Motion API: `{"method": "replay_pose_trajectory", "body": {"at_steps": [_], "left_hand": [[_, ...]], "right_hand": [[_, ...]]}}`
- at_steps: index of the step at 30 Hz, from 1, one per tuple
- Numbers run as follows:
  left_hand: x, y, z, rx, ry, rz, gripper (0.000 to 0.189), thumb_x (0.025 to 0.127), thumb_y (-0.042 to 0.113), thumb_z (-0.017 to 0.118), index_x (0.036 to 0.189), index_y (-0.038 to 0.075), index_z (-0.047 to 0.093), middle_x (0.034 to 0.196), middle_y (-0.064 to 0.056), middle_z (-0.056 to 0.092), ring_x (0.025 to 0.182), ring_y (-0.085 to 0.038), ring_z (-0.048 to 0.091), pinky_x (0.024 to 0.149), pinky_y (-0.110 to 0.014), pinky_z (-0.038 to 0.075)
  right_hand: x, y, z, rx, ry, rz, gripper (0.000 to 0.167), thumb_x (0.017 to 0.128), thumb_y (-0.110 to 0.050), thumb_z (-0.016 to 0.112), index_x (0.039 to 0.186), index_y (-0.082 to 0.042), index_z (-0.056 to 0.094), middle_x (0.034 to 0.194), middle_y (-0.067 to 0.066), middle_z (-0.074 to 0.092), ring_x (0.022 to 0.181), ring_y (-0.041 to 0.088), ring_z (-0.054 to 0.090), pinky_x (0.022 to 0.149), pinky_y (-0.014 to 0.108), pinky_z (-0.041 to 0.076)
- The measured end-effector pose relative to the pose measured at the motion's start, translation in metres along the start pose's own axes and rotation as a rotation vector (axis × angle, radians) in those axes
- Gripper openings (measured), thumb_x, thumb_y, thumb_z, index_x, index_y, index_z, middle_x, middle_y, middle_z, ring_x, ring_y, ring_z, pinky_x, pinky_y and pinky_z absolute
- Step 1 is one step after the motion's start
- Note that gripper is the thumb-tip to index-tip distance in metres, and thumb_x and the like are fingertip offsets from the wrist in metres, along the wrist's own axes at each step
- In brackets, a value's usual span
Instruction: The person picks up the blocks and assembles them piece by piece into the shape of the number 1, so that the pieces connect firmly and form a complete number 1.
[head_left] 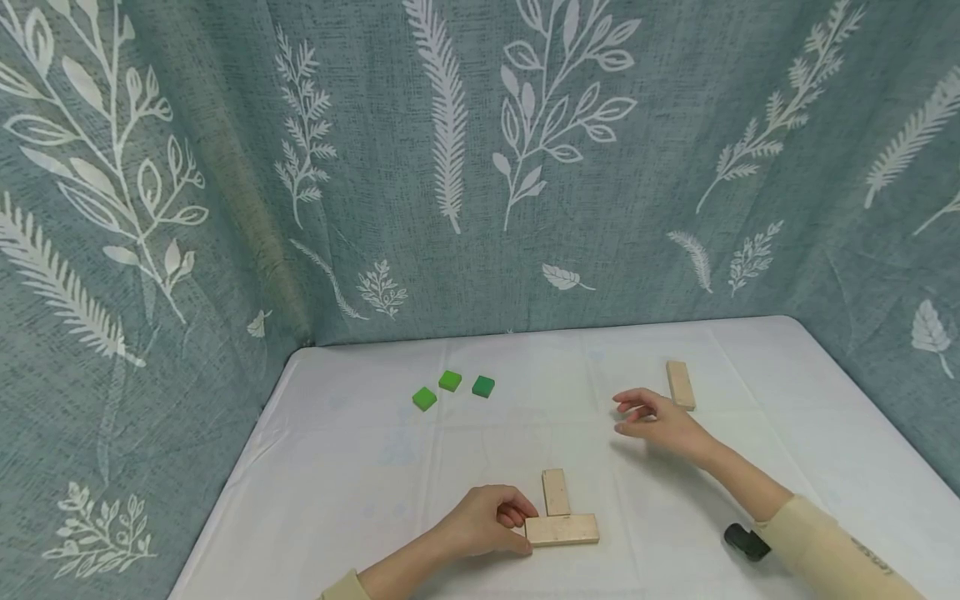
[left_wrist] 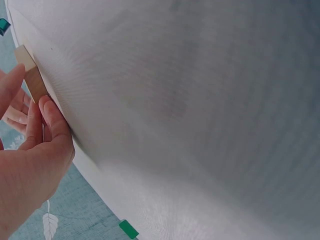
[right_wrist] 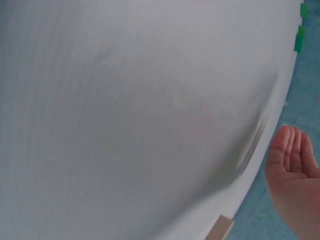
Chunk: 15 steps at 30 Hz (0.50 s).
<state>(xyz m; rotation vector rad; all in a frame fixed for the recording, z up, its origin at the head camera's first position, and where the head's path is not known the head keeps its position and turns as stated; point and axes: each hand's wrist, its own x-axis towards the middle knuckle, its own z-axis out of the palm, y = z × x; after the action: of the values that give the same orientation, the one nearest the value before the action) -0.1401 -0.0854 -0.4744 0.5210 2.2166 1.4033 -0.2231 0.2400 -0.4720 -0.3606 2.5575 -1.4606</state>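
Observation:
Near the front middle of the white table, my left hand (head_left: 482, 522) pinches the left end of a wooden block (head_left: 562, 530) between thumb and fingers. The left wrist view shows that pale block (left_wrist: 31, 75) in the fingers too. A second wooden block (head_left: 555, 492) lies just behind the first, at right angles to it, its near end at the first block's far edge. My right hand (head_left: 663, 425) is over the table farther right, fingers loosely bent and holding nothing. Just beyond it lies a third wooden block (head_left: 679, 384), its near end close to the hand's back.
Three flat green pieces lie at the back left: a light one (head_left: 424, 398), another light one (head_left: 450, 381) and a darker one (head_left: 483, 386). A small black object (head_left: 746, 542) is by the right sleeve. A leaf-patterned curtain (head_left: 480, 275) hangs behind the table (head_left: 360, 467).

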Motion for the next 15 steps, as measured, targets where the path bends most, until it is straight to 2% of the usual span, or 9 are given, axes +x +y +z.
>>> {"method": "replay_pose_trajectory", "body": {"at_steps": [9,15], "left_hand": [[0.0,0.001,0.0,0.014,0.003,-0.002,0.03,0.067,-0.003,0.083,0.093,0.007,0.07,0.08,0.001,0.059,0.073,-0.009,0.053,0.066,-0.017,0.045],[0.0,0.002,0.001,0.024,0.003,0.0,0.03,0.067,-0.002,0.084,0.092,0.007,0.07,0.079,0.001,0.059,0.073,-0.009,0.053,0.066,-0.017,0.045]], "right_hand": [[0.001,0.007,-0.016,0.006,0.038,0.029,0.054,0.09,-0.024,0.071,0.133,0.001,0.052,0.122,0.017,0.057,0.105,0.026,0.056,0.081,0.037,0.048],[0.003,0.011,-0.026,0.015,0.07,0.036,0.056,0.09,-0.025,0.071,0.135,0.002,0.05,0.125,0.02,0.056,0.104,0.027,0.056,0.079,0.033,0.052]]}}
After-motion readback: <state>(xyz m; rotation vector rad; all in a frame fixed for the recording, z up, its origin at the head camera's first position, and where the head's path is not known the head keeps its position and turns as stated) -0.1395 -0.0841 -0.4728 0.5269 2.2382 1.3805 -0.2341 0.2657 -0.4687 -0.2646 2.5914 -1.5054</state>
